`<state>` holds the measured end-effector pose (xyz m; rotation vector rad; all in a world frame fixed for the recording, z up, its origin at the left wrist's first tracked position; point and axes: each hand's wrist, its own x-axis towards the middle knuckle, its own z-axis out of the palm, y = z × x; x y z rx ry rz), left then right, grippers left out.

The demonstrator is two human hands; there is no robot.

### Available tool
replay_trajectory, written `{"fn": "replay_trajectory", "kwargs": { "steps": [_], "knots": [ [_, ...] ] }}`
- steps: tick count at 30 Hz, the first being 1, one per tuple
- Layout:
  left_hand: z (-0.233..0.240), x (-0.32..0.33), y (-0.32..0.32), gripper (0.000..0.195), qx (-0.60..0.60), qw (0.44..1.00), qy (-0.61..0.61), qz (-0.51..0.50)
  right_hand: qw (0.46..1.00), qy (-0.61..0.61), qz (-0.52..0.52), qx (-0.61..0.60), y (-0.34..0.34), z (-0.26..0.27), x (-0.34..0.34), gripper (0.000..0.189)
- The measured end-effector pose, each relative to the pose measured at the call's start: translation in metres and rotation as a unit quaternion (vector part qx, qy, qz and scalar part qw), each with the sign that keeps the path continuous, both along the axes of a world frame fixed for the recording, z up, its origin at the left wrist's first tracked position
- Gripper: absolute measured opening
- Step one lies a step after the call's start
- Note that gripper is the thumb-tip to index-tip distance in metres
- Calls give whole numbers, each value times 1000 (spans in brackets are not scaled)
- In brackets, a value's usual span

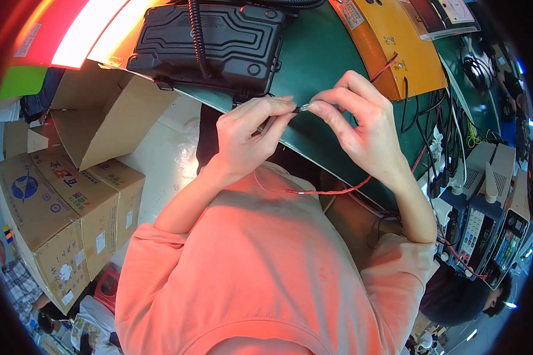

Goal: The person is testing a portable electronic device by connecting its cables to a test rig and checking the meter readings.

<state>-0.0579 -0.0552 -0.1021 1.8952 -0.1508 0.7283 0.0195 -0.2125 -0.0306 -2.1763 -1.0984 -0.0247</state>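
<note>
Both my hands meet over the front edge of a green-topped bench (320, 57). The fingertips of my left hand (257, 128) pinch a small black connector (297, 109). From the other side, the thumb and forefinger of my right hand (359, 120) grip its metal end (305, 107). A red wire (328, 192) hangs in a loop below my hands, in front of my shirt; whether it joins the connector is hidden by my fingers. Just beyond my left hand lies a black ribbed plastic case (208, 44), with a black corrugated tube (198, 40) across it.
An orange metal housing (408, 66) with wires stands at the back right. Tangled cables (435, 120) and bench instruments (479, 222) are on the right. Cardboard boxes (71, 208) stand at the left. A co-worker (457, 293) is at the lower right, another person (22, 284) at the far left.
</note>
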Motion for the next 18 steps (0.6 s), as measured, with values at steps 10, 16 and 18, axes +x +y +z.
{"fn": "replay_trajectory", "kwargs": {
  "steps": [10,16,18],
  "knots": [
    [-4,2,1,15,6,1000,-27,1,995,-94,-4,29,5,-5,-4,11],
    [-5,4,-1,14,13,999,-45,14,989,-150,12,8,5,-7,-7,12],
    [-5,4,-1,15,16,999,-48,12,991,-129,15,9,3,-8,-6,11]
  ]
}}
